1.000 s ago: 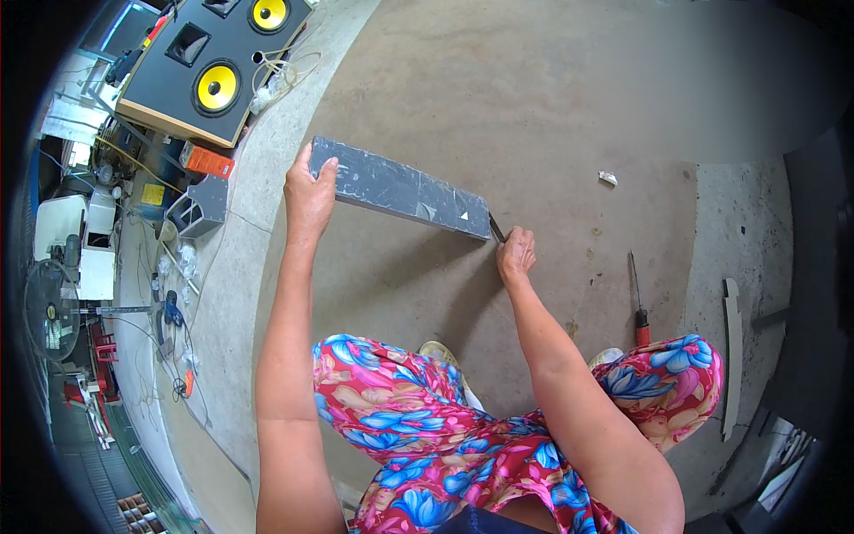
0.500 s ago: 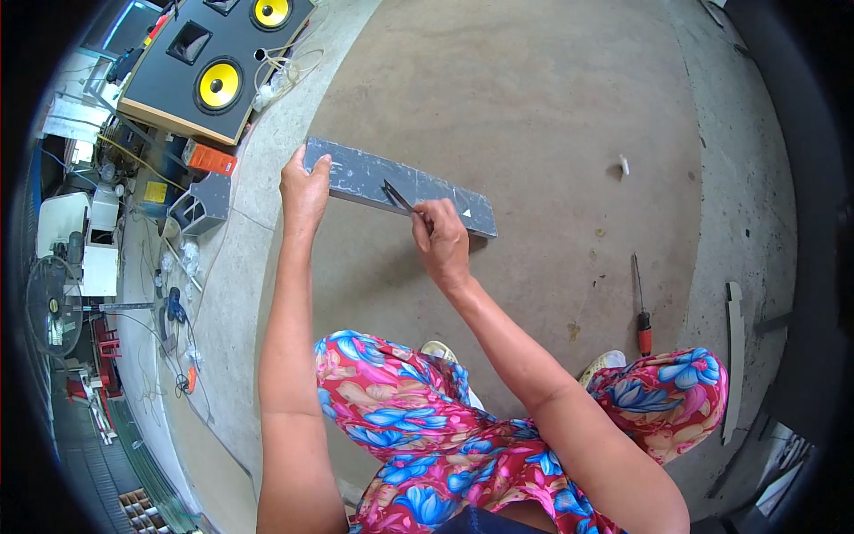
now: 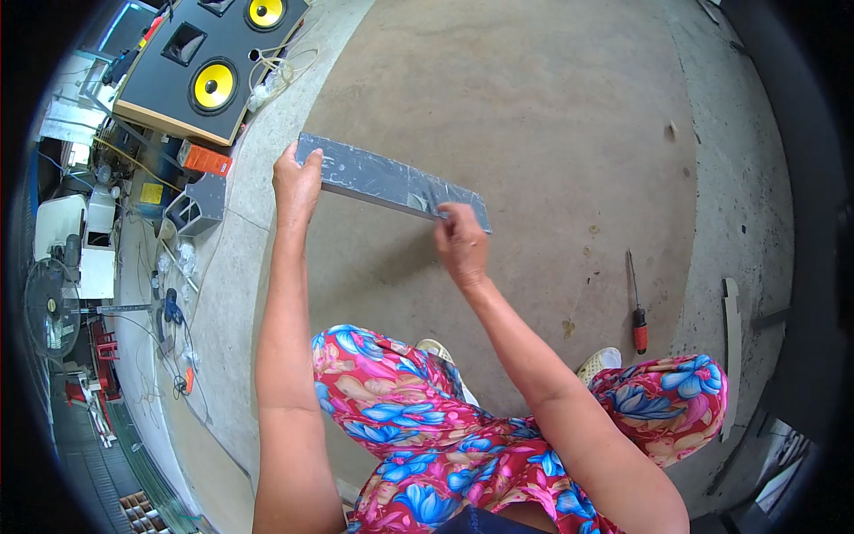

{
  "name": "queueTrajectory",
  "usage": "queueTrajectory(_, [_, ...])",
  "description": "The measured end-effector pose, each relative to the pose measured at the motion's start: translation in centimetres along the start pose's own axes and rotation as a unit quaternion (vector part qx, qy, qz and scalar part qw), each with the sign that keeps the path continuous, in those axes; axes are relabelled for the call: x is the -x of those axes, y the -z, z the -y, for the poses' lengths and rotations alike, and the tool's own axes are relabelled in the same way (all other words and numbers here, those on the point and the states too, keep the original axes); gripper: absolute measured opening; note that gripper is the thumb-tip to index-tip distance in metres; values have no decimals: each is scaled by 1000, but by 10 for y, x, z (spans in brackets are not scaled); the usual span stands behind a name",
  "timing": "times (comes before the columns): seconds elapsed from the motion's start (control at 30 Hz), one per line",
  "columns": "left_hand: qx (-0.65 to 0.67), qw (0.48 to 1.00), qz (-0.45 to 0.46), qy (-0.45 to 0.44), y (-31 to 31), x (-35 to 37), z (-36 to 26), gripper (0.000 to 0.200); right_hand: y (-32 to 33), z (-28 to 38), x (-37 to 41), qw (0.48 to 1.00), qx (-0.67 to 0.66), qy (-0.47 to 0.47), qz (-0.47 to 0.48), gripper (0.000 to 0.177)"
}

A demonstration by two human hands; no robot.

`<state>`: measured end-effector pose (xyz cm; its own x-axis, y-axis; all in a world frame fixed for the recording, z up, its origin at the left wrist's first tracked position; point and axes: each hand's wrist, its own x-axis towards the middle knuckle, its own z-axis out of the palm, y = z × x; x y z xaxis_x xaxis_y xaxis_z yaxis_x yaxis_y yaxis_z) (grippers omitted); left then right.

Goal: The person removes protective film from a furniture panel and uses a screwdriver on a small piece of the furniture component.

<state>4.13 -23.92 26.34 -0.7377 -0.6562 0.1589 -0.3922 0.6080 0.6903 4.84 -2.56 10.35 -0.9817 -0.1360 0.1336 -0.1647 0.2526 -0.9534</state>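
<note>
A long dark grey box-like piece [image 3: 378, 174] with scuffs and pale marks on its top is held above the brown floor sheet. My left hand [image 3: 297, 182] grips its left end, with the thumb on the top face. Near the right end is my right hand [image 3: 462, 242], its fingers closed at the front edge. Motion blurs the fingertips, and the tool between them is too blurred to make out. A lighter patch shows on the top face just left of the right hand.
A screwdriver with a red and black handle [image 3: 640, 331] lies on the floor sheet [image 3: 534, 107] at the right. A pale strip [image 3: 732, 356] is beyond it. Speakers [image 3: 178, 80], an orange box [image 3: 205, 159], a grey bracket [image 3: 197, 206] and cables are at the left.
My right hand has moved right along the piece, and the dark pointed tool seen in it earlier is now blurred. The small white object on the floor has shifted up and right.
</note>
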Motion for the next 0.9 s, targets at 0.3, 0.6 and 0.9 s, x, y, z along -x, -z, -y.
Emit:
queueTrajectory(0.3, [-7,1000,6,-28,-3,-3,9,50,14,-49,-1,993,80,-82,-43,34])
queueTrajectory(0.6, [-13,999,3,-43,-4,-2,-2,51,-13,17,5,991,15,130,10,27])
queueTrajectory(0.9, [-5,1000,8,-29,-5,-5,11,50,-9,-24,8,994,59,78,-56,23])
